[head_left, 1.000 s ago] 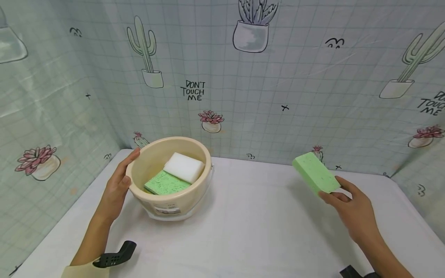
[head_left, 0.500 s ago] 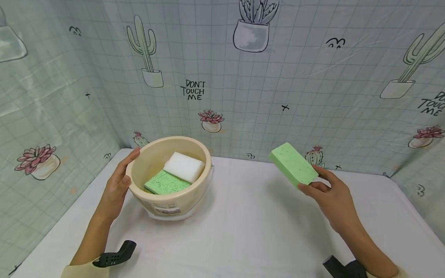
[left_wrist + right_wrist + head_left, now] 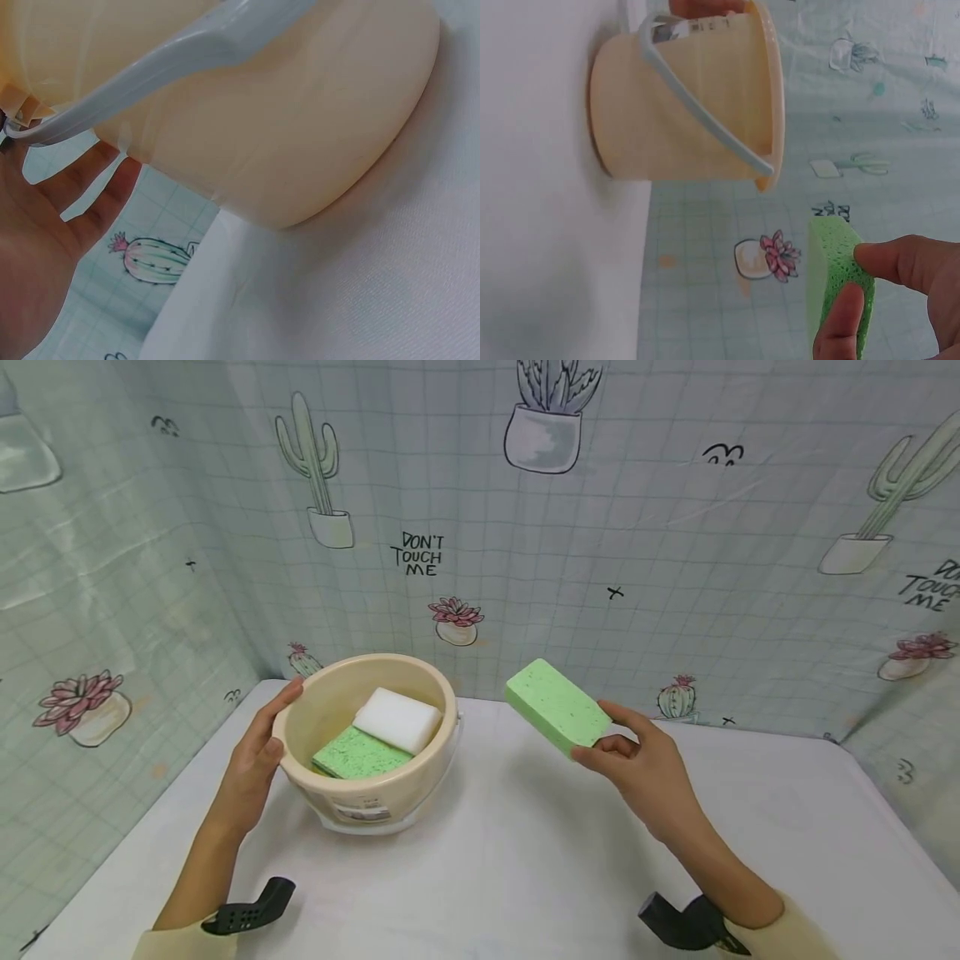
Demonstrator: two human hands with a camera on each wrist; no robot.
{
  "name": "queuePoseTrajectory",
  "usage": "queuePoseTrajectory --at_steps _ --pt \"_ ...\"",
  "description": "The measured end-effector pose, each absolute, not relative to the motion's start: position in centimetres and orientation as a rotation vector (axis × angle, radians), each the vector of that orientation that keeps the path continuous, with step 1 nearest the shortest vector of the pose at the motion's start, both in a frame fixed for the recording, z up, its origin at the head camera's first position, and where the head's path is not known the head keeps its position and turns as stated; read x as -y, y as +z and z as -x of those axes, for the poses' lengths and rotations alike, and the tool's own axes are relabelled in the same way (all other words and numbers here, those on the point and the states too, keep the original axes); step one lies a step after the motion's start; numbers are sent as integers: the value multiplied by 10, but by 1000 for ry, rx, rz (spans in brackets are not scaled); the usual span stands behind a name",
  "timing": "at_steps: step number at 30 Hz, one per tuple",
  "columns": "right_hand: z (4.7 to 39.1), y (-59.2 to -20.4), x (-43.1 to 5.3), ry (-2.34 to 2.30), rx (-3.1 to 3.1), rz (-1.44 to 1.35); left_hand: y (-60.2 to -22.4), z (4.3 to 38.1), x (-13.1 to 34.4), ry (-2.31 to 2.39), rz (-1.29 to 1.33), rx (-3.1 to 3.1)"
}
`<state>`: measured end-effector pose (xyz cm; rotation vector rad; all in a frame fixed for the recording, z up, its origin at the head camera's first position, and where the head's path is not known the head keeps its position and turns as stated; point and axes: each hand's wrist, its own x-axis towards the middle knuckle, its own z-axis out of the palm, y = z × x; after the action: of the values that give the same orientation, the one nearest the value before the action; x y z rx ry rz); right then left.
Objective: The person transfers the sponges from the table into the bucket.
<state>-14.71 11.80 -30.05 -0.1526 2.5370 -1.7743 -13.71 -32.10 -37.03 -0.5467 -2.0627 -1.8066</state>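
A cream plastic bucket [image 3: 375, 789] stands on the white-covered table at the left. Inside lie a speckled green sponge [image 3: 360, 755] and a white sponge [image 3: 398, 720] partly on top of it. My left hand [image 3: 251, 768] rests against the bucket's left side, fairly straight fingers by the rim, thumb lower down. In the right hand [image 3: 637, 768], another green sponge [image 3: 558, 704] is pinched between thumb and fingers at one end, raised over the table to the right of the bucket. The right wrist view shows the pores of this held sponge [image 3: 842, 259] close up.
The bucket's grey-white handle [image 3: 187, 56] hangs down along its outside. Behind the table [image 3: 495, 877] rises a gridded curtain [image 3: 525, 568] printed with cacti and lettering. Black wrist devices sit on both forearms.
My right hand has carried the pinched green sponge leftward across the table, closer to the bucket. The left hand and the bucket have stayed where they were.
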Motion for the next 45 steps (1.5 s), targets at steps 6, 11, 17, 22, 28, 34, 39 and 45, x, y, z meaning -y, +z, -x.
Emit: queuePoseTrajectory --at_steps 6,11,17,22,28,34,39,45 --pt "148 -291 -80 -1804 -2486 257 -370 134 321 -1804 532 2051" --pt "149 -285 -49 -1821 -2464 343 -369 134 319 -1804 537 2049" --pt "147 -275 -18 -1807 -2410 412 -367 135 318 -1808 568 2042" --pt "151 -270 3 -1734 -2375 483 -367 135 318 -1805 571 2053" --pt "158 -268 27 -1644 -2423 609 -367 135 318 -1805 597 2049" --pt "160 -261 48 -1432 -2555 655 -368 135 319 -1809 607 2047" --pt "162 -256 59 -1253 -2639 686 -368 135 320 -1783 590 2073" --pt "165 -256 69 -1079 -2691 711 -367 134 319 -1749 535 2113"
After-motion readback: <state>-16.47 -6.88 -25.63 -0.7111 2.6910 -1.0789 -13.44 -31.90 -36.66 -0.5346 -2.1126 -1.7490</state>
